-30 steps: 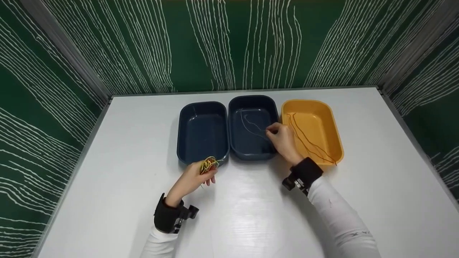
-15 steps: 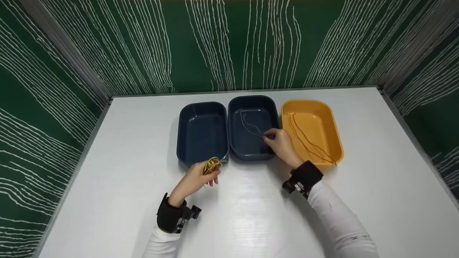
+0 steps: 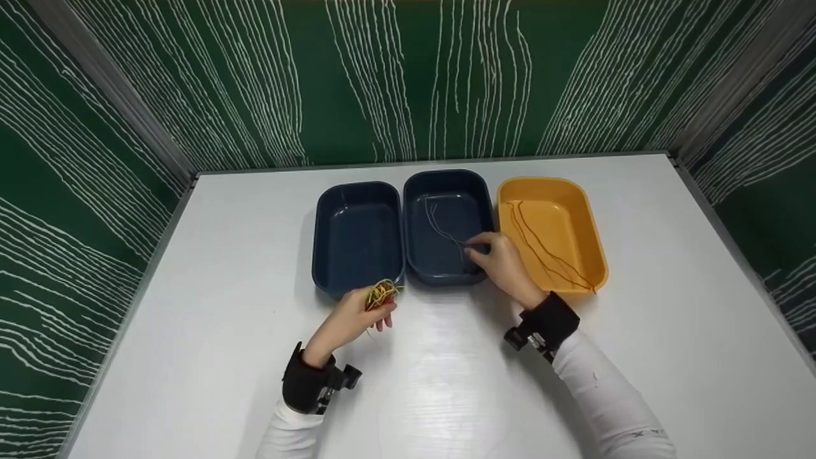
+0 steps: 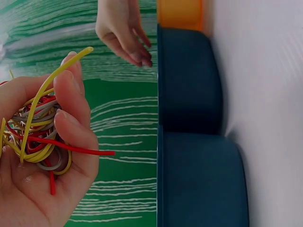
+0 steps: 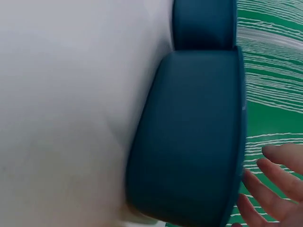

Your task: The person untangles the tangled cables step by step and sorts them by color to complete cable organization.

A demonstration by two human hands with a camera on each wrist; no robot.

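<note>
My left hand point(image 3: 347, 319) grips a tangled bundle of thin wires point(image 4: 40, 127), yellow, red and grey, at the near right corner of the left navy bin point(image 3: 358, 248). A yellow end and a red end stick out past the fingers in the left wrist view. My right hand point(image 3: 507, 268) hovers over the near right part of the middle navy bin point(image 3: 446, 279). Its fingers are spread in the right wrist view, with nothing between them. Beneath it a thin grey wire point(image 3: 436, 224) lies in that bin, partly hidden by the hand.
To the right stands a yellow bin point(image 3: 567, 223) with orange-red wires point(image 3: 558, 258) lying across it, one end over the near rim. All three bins stand side by side on a white table point(image 3: 669, 255). Green panels point(image 3: 421, 95) with white streaks enclose the back and sides.
My right hand has moved slightly nearer and left, its thumb and finger have parted, and the grey wire is let go in the middle bin. My left hand has shifted slightly right with its bundle.
</note>
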